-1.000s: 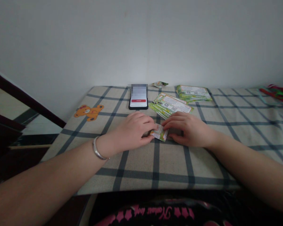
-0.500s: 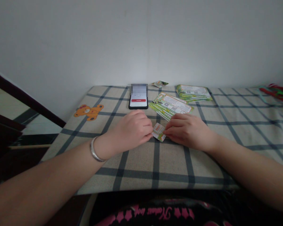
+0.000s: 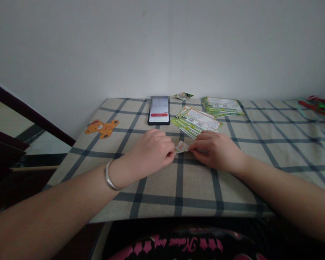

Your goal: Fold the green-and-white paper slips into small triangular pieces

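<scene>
A small piece of printed paper (image 3: pixel 181 146), partly folded, lies between my two hands above the checked cloth. My left hand (image 3: pixel 158 150) is closed and pinches its left edge; a silver bangle circles that wrist. From the other side, my right hand (image 3: pixel 215 148) pinches the paper's right edge between thumb and fingers. Just beyond the right hand, several green and white printed leaflets (image 3: pixel 196 122) lie fanned out. A folded paper shape (image 3: pixel 183 96) in similar print sits by the wall.
A phone (image 3: pixel 159 117) with a lit screen lies behind my left hand. Another leaflet stack (image 3: pixel 222 105) is at the back right. An orange bear figure (image 3: pixel 101 128) is on the left of the checked tablecloth (image 3: pixel 157 196). Red and green items (image 3: pixel 321 108) lie at far right.
The paper's near part, flat and visible before, is now folded, so less of its printed face shows. Both hands stay at its edges, with the left fingers curled slightly more.
</scene>
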`<state>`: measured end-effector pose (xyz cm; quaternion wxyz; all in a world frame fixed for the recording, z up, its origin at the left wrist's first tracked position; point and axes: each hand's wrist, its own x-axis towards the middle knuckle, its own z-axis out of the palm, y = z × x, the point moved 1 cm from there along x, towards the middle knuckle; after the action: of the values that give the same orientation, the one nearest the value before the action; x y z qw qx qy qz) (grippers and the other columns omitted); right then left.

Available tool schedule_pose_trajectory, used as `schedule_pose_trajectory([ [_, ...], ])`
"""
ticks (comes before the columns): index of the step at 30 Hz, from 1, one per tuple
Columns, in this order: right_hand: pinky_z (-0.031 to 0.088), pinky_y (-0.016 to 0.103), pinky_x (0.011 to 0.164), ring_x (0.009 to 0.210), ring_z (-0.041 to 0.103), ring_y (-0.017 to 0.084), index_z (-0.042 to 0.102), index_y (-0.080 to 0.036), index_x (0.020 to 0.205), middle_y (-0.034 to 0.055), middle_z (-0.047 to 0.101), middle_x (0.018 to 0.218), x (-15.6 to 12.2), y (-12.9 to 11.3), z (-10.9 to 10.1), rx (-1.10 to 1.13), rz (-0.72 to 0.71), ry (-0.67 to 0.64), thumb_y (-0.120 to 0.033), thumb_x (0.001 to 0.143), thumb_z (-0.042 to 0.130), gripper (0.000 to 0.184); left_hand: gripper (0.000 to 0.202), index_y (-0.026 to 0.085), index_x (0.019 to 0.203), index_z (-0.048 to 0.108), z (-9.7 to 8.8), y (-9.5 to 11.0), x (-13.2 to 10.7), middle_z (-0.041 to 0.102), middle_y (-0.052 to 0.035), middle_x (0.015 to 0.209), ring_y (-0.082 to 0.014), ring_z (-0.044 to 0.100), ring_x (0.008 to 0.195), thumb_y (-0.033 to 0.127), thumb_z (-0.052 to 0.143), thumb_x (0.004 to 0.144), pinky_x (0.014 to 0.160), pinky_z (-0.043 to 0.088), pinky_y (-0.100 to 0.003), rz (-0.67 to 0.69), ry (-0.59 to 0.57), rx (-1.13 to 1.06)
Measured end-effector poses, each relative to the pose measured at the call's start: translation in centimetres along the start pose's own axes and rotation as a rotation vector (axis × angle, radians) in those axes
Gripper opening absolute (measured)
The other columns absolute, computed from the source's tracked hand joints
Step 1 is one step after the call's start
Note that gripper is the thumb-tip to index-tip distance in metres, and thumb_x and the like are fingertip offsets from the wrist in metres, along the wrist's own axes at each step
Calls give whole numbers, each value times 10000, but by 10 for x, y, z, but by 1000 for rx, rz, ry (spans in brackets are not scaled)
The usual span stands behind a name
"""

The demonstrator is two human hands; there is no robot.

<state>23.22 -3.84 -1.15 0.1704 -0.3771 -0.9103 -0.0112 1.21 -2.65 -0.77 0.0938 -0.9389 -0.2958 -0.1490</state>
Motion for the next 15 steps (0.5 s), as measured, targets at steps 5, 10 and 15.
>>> schedule_pose_trajectory([
  [5,421,299,673,756,588,174,722,-200,862,41,652,761,1,3,3,72,70,12,-187,856,579,144,273,176,653,617,-1,1,2,599,-18,664,-173,528,677,277,556,900,672,394,-334,-52,-21,-37],
  [10,431,280,651,704,592,149,725,-206,863,17,677,745,3,6,4,156,133,36,-190,836,594,136,274,173,622,592,5,-4,4,600,-6,649,-158,536,663,281,593,873,658,385,-320,-135,-22,-141],
  [15,425,234,555,594,585,108,697,-207,925,-18,669,693,4,7,7,317,270,40,-199,806,612,147,240,177,659,617,12,-8,5,621,-1,666,-157,548,687,295,595,866,698,373,-326,-180,-15,-199],
])
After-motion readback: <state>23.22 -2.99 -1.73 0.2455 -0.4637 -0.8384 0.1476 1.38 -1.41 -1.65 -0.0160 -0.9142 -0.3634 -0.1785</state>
